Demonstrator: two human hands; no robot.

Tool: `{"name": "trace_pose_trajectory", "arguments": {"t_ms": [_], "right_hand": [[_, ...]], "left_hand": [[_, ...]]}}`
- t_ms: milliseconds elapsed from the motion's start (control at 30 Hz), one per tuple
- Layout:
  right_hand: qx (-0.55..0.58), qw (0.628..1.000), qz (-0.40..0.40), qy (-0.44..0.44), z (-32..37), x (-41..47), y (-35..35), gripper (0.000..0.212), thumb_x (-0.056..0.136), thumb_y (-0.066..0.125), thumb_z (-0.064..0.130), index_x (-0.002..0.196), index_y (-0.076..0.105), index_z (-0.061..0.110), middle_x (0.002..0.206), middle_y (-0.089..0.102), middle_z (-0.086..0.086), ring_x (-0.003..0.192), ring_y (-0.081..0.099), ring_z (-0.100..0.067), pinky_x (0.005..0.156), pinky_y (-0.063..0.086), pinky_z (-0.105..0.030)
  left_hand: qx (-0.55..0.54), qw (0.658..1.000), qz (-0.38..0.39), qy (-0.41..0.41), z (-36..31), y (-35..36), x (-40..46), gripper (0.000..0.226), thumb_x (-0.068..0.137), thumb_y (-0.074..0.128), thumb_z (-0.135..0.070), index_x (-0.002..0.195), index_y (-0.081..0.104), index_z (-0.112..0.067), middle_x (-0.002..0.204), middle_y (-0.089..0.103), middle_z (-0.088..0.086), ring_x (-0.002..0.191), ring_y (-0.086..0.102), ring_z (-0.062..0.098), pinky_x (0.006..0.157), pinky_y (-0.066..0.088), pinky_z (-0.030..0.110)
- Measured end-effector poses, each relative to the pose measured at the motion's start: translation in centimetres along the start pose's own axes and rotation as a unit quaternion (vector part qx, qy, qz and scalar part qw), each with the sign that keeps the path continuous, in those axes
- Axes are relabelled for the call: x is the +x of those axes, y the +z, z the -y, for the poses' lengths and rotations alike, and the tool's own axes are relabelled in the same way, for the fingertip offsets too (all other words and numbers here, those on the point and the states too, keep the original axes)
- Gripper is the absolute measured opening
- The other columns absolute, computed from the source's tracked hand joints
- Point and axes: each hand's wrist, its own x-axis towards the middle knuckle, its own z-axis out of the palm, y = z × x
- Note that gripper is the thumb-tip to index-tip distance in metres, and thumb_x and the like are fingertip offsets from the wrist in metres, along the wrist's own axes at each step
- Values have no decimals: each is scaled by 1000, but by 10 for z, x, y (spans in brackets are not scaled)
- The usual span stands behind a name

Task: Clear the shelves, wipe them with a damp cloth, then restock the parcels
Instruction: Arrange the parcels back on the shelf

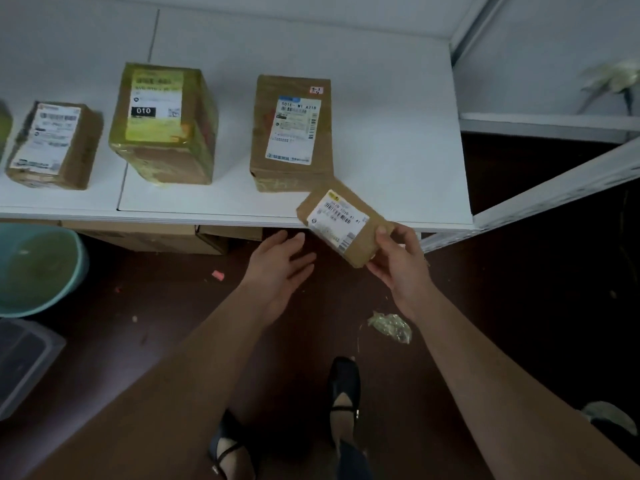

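My right hand (398, 261) grips a small brown parcel (332, 213) with a white label, tilted over the front edge of the white shelf (398, 140). My left hand (280, 268) hovers just left of it, below the shelf edge, fingers straight and holding nothing. On the shelf stand three cardboard parcels: a brown one (292, 133) right behind the held parcel, a taller one wrapped in yellow tape (162, 123), and a smaller brown one (55, 147) at the left. The right part of the shelf is bare.
A teal basin (38, 268) sits on the dark floor at the left, with a clear plastic bin (20, 362) below it. Cardboard boxes (156, 237) lie under the shelf. A crumpled wrapper (389, 327) lies near my feet. A white shelf frame (554, 188) runs along the right.
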Motion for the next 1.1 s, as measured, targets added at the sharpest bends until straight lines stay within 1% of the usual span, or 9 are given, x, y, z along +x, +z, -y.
{"name": "trace_pose_trajectory", "arguments": {"t_ms": [133,267,367,433,533,667,767,900,1100], "right_hand": [[112,991,-67,9,6,23,-17,18,96,60,20,99,42,20,120,59,-14,99,63,-20,87,57,-35],[175,981,-75,23,11,53,-14,21,98,55,19,107,37,16,129,53,-18,114,61,-28,93,54,-38],[192,979,-65,18,20,73,-7,27,100,53,18,119,34,13,130,53,-19,114,61,-28,98,52,-38],[179,982,-63,8,27,87,-2,31,99,54,18,123,34,13,130,52,-19,113,61,-28,100,51,-39],[149,987,-61,-3,32,108,2,35,98,56,17,127,37,10,128,53,-17,101,64,-22,97,53,-37],[55,994,-88,20,33,128,-4,34,95,59,13,128,53,8,114,64,-11,83,65,-13,74,57,-22],[-16,994,-110,-15,30,134,-11,38,92,57,5,128,55,16,116,60,-7,89,63,-16,80,56,-27],[-77,989,-85,-91,26,129,-17,50,90,50,0,134,55,23,132,54,1,112,58,-18,95,53,-35],[-136,978,-73,-138,44,138,-22,48,95,46,0,140,52,19,136,56,3,109,51,-8,69,40,-5]], "left_hand": [[109,992,55,-39,12,47,5,31,96,55,-21,127,53,-19,129,57,3,115,56,21,104,44,45],[165,980,102,-34,18,85,21,36,97,51,-21,132,51,-28,115,57,-9,120,52,18,106,40,44],[177,977,119,-20,14,109,35,30,96,47,-12,93,59,-39,103,58,-15,117,52,18,107,39,45],[173,978,111,-9,11,118,47,37,93,45,-5,85,55,-40,99,57,-19,117,51,18,107,38,45],[184,977,104,10,7,127,65,44,88,43,1,99,56,-39,98,53,-21,118,50,18,105,39,44],[221,970,101,27,10,130,84,56,86,43,0,129,50,-35,123,54,-9,115,51,16,100,42,43],[225,972,69,22,15,128,93,56,89,43,0,133,46,-33,123,49,-9,116,52,16,100,44,44],[206,976,73,5,18,132,95,60,90,41,1,136,46,-36,101,49,-19,116,53,17,101,44,44],[202,975,91,26,8,152,105,63,88,38,4,134,48,-37,104,50,-18,117,53,18,101,44,46]]}}
